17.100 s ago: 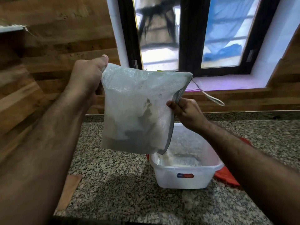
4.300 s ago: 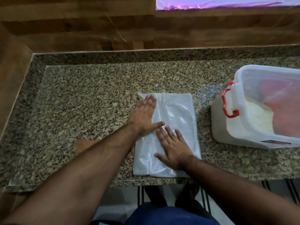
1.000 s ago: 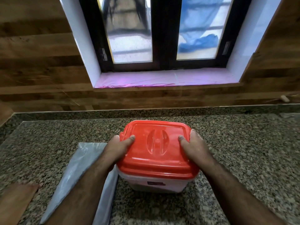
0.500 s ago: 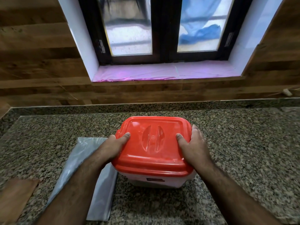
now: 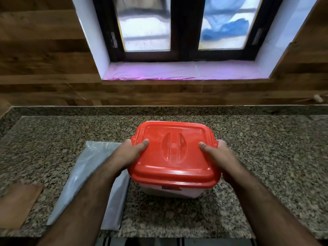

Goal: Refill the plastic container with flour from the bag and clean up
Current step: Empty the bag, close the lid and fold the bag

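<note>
The plastic container (image 5: pixel 171 191) stands on the granite counter (image 5: pixel 266 157), covered by its red lid (image 5: pixel 173 153). My left hand (image 5: pixel 129 153) grips the lid's left side, thumb on top. My right hand (image 5: pixel 219 155) grips the right side the same way, fingers wrapped over the edge. The flattened, translucent flour bag (image 5: pixel 85 176) lies on the counter to the left of the container, partly under my left forearm.
A wooden board (image 5: pixel 17 203) lies at the counter's left front edge. A wood-panelled wall and a window with a pink-covered sill (image 5: pixel 177 71) rise behind the counter. The counter's front edge runs just below my forearms.
The container with its lid sits slightly farther right and back in view than half a second ago. Both hands stay on the lid's sides, the right fingers now wrapped further over the edge.
</note>
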Tool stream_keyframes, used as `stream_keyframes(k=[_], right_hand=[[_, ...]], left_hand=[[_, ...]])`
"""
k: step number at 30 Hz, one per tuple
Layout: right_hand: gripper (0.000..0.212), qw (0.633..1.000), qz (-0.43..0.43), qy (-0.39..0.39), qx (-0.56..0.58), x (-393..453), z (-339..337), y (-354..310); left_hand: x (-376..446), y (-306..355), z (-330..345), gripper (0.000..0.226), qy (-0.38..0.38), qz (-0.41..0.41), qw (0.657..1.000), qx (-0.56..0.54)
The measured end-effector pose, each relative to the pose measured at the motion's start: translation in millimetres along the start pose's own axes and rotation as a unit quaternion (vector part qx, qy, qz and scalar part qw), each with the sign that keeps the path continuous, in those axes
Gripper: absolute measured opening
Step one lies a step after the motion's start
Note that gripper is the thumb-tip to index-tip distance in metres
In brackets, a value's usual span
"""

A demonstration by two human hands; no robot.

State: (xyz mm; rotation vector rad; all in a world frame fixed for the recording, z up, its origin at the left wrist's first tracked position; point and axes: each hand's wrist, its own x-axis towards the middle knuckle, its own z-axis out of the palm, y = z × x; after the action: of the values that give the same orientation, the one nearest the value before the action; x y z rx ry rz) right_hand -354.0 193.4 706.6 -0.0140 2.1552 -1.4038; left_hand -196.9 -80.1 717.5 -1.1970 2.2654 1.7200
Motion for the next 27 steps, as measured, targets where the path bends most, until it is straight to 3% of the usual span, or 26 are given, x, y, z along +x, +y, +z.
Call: stream_keyframes(k=[2,4,6,11,13,15,18,23,25,27], right_hand=[[0.064,0.993,0.022,-0.074,0.092,2,-7,1],[0.068,0.978,0.054,-0.132,0.155,-1,-7,3],[0.064,0.967,0.068,-0.165,0.183,-4,-5,2],[0.096,0.978,0.064,-0.124,0.156,-5,-9,4],[0.077,0.995,0.041,-0.032,0.087,-13,-11,0],[0.066,0.993,-0.018,0.097,-0.067,-22,-7,-7],[0.064,0.926,-0.077,0.215,-0.301,-33,12,-16],[0.058,0.88,-0.072,0.217,-0.416,-46,23,-28],[0.072,0.874,-0.087,0.193,-0.437,-52,28,-24],[0.095,0.873,-0.132,0.155,-0.442,-61,39,-14]], left_hand=[[1,6,-4,0.05,-0.049,-0.013,0.998,-0.039],[1,3,-7,0.067,-0.103,-0.052,0.988,-0.106],[1,-2,-6,0.069,-0.137,-0.074,0.975,-0.157],[-1,-3,-6,0.084,-0.065,-0.066,0.985,-0.143],[3,-1,-9,0.099,0.029,-0.049,0.996,-0.064],[0,6,-2,0.095,0.153,-0.008,0.982,0.11],[-10,12,20,0.078,0.256,0.052,0.913,0.314],[-23,23,25,0.071,0.244,0.076,0.865,0.431],[-26,23,26,0.068,0.246,0.095,0.844,0.467],[-31,13,26,0.074,0.227,0.133,0.852,0.453]])
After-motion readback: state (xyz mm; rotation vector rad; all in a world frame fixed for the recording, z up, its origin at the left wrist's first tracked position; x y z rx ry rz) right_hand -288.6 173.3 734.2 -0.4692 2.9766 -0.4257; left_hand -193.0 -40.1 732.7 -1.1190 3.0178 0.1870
